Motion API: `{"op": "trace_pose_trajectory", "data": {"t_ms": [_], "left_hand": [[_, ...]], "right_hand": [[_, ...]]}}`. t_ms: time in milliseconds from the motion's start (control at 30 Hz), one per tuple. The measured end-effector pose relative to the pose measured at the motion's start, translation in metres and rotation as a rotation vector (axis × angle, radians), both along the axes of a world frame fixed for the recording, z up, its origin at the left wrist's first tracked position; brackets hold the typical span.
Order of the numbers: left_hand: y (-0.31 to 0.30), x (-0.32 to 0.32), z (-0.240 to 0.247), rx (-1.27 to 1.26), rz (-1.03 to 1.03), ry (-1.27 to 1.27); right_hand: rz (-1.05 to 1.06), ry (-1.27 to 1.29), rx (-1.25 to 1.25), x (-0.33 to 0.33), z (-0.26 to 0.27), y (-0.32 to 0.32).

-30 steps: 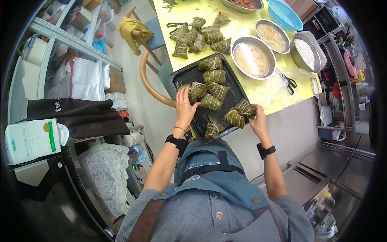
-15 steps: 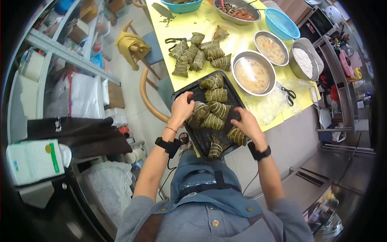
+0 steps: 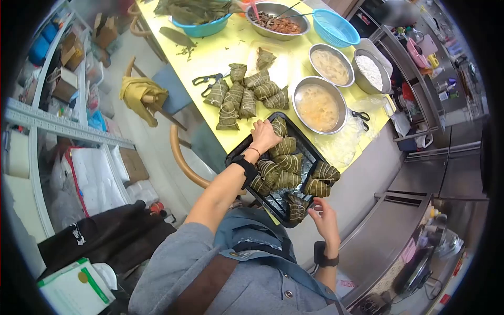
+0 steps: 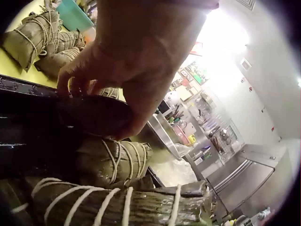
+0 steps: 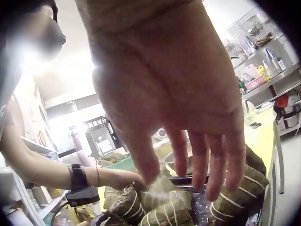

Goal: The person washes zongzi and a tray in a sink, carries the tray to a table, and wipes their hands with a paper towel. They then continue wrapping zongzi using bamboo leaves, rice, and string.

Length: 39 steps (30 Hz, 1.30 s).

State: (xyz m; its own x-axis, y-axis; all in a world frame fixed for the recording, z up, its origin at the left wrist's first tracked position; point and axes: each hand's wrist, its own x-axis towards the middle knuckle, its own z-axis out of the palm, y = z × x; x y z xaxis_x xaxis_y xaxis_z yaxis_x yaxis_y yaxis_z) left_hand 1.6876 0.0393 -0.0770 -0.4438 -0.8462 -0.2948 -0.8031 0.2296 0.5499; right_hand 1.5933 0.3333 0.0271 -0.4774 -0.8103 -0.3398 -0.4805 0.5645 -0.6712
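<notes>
String-tied leaf parcels fill much of a black tray. My left hand reaches over its upper left part, beside a parcel; in the left wrist view its fingers and thumb curl round a dark, shadowed parcel. My right hand stands off the tray's lower right edge, near a single parcel, holding nothing. Its fingers hang apart in the right wrist view, above parcels. Two parcels lie together at the tray's right side.
On the yellow table lie more parcels and black scissors. Metal bowls of soaking food, a bowl of white grains, filling and a blue basket stand behind. A chair is left of the tray.
My left hand has moved up along the tray to its upper parcels. My right hand has let go of a right-side parcel and moved down beside the tray. The head view has shifted.
</notes>
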Motion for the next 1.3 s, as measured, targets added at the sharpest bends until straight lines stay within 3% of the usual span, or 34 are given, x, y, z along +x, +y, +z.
{"op": "trace_pose_trajectory", "data": {"t_ms": [133, 233, 367, 500, 667, 900, 1000, 1100, 1200, 1233, 1300], "left_hand": [[0.010, -0.005, -0.006, -0.191, -0.035, 0.074], [0.008, -0.006, -0.003, -0.062, -0.062, 0.033], [0.022, 0.009, 0.011, -0.232, -0.027, 0.345], [0.032, 0.039, 0.047, -0.522, -0.204, 0.737], [0.039, 0.064, 0.084, -0.535, -0.299, 0.984], [0.010, 0.102, 0.100, -0.478, -0.493, 1.140], [-0.003, 0.108, 0.090, -0.498, -0.600, 1.115], [-0.011, 0.106, 0.101, -0.572, -0.643, 1.075], [-0.002, 0.097, 0.130, -0.302, -0.308, 1.027], [-0.002, 0.096, 0.127, 0.018, -0.326, 0.996], [-0.005, 0.093, 0.107, 1.007, -0.298, 1.027]], "right_hand": [[-0.019, 0.033, -0.018, 0.004, -0.005, 0.001], [-0.042, -0.003, -0.082, -0.001, -0.008, -0.005], [-0.012, -0.012, -0.158, -0.008, -0.013, -0.008], [-0.029, 0.019, -0.255, -0.005, 0.011, -0.030], [-0.191, -0.062, -0.443, 0.023, 0.029, -0.081], [-0.224, -0.254, -0.752, 0.099, 0.080, -0.165], [-0.087, 0.083, -0.621, 0.108, 0.079, -0.176], [-0.260, 0.075, -0.753, 0.123, 0.074, -0.177], [-0.421, 0.159, -0.869, 0.133, 0.070, -0.175], [-0.477, 0.176, -0.895, 0.136, 0.069, -0.174], [-0.550, 0.256, -0.907, 0.139, 0.061, -0.169]]}}
